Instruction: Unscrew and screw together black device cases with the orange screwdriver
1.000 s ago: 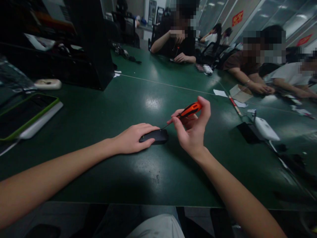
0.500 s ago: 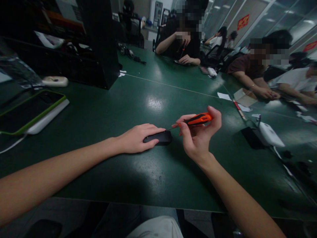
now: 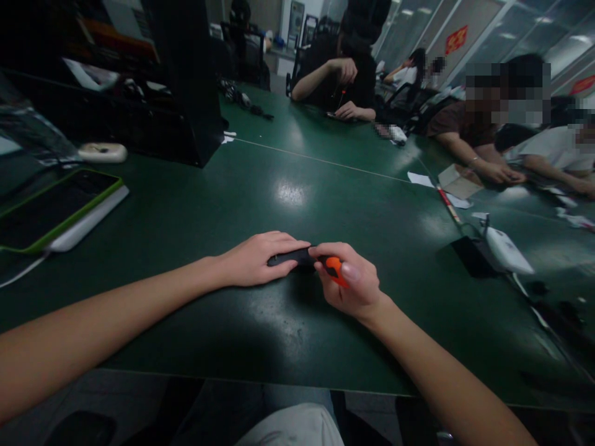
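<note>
A small black oblong case (image 3: 302,256) lies on the green tabletop (image 3: 232,204) in front of me. My left hand (image 3: 260,259) grips it from the left, fingers along its far side and thumb along its near side. At the case's right end my right hand (image 3: 348,279) is closed around a screwdriver (image 3: 333,267) with an orange and black handle. The thumb rests at the handle's end. The screwdriver's shaft and tip are hidden behind my fingers, so I cannot tell exactly where the tip touches.
On the left, a phone with a green edge (image 3: 60,201) rests on a white block, near a cream-coloured item (image 3: 103,152) and a black partition (image 3: 181,87). To the right are a white device (image 3: 506,251) and an open box (image 3: 460,181). Several people sit around the far side.
My right hand has come left and down to the case, and the screwdriver's handle now points towards me instead of up to the right. My left hand and the case stay put.
</note>
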Motion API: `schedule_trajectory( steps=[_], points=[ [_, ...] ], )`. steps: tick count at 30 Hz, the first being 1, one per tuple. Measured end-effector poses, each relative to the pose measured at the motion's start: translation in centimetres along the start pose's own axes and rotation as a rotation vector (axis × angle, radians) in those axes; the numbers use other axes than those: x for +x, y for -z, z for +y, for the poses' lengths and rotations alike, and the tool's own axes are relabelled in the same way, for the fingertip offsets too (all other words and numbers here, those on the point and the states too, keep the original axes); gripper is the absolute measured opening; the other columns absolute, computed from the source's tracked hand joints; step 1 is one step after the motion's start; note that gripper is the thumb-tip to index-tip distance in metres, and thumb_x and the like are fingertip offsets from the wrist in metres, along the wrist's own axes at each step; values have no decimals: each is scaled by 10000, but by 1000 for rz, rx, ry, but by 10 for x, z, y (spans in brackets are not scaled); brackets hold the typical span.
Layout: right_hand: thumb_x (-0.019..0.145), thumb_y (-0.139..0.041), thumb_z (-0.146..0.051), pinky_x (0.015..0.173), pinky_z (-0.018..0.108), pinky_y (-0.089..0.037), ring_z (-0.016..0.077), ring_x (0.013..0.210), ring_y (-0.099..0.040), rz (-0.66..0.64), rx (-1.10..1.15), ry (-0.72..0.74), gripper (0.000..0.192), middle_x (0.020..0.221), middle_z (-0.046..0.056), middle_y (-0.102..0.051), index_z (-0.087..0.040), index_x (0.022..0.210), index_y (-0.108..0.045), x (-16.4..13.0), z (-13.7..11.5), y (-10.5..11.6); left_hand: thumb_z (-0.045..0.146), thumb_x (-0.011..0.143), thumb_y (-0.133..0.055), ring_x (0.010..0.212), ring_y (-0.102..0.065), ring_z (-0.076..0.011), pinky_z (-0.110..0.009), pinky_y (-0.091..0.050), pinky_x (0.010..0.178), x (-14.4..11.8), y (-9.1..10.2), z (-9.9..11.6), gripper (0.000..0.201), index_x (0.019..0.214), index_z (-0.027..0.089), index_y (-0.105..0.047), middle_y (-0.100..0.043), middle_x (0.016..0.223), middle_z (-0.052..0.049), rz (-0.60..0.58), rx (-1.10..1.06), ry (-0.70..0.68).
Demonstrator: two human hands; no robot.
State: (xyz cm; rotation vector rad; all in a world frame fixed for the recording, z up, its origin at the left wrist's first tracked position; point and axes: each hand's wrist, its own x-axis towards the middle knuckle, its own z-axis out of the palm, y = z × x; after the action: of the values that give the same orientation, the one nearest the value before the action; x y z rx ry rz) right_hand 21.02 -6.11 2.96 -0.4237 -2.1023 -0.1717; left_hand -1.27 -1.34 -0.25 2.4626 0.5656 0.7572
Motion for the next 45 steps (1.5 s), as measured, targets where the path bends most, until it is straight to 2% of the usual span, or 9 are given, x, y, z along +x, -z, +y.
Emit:
schedule_trajectory(
  steps=[7,14,19,21,24,28,32,39,45],
  points=[
    [853,-607,-1,659,278,-627,153,841,-692,45,23,6,920,1028,53,-697,-333,1610,-205,5,5,1,309,1004,-548,1175,-631,-255,-418,-493,1031,0,0,0,426,1419,213,-546,-671,1300,-103,-11,10,20],
    [797,-739,-44,752,381,-641,193,879,-668,150,-49,-132,999,1064,47,-635,-384,1586,-229,1,16,2,309,1010,-527,1148,-639,-254,-413,-498,1001,1,0,1,434,1429,197,-531,-677,1286,-115,-17,8,29],
    [852,-751,-190,799,444,-651,248,979,-706,183,-32,-339,869,1349,130,-575,-378,1560,-284,-1,22,7,309,1002,-541,1169,-640,-258,-417,-494,1017,1,0,2,446,1437,216,-526,-672,1305,-114,-14,7,29],
    [873,-733,-203,815,444,-651,232,932,-719,174,32,-381,863,1294,119,-628,-369,1574,-256,-1,23,8,305,998,-549,1178,-636,-258,-419,-491,1026,0,0,1,447,1435,212,-524,-668,1314,-113,-16,12,40],
    [887,-705,-172,856,449,-641,224,894,-729,152,116,-392,881,1070,61,-711,-344,1593,-208,1,22,10,302,992,-558,1184,-631,-259,-423,-491,1031,0,0,1,455,1434,202,-523,-664,1322,-115,-20,16,48],
    [874,-704,-153,855,432,-635,203,901,-728,135,128,-413,886,1196,80,-681,-336,1580,-202,1,24,11,307,989,-551,1170,-639,-260,-423,-500,1018,0,0,1,458,1436,208,-527,-672,1308,-115,-16,17,41],
    [802,-799,-201,816,414,-632,185,859,-696,135,28,-451,947,1271,90,-646,-335,1554,-238,-3,31,15,315,995,-546,1178,-636,-260,-417,-495,1025,1,1,3,455,1437,209,-525,-668,1315,-112,-23,24,55],
    [867,-727,-176,802,419,-623,202,878,-701,104,155,-490,849,1036,36,-670,-337,1538,-233,-1,34,19,323,1002,-539,1177,-631,-258,-405,-489,1019,0,0,2,452,1438,205,-518,-667,1308,-112,-28,24,48],
    [849,-746,-175,826,432,-616,208,893,-706,93,176,-469,855,1031,31,-688,-341,1520,-242,1,31,19,317,1001,-544,1179,-630,-257,-401,-485,1023,0,1,2,446,1431,199,-523,-664,1312,-111,-28,26,54]
  ],
)
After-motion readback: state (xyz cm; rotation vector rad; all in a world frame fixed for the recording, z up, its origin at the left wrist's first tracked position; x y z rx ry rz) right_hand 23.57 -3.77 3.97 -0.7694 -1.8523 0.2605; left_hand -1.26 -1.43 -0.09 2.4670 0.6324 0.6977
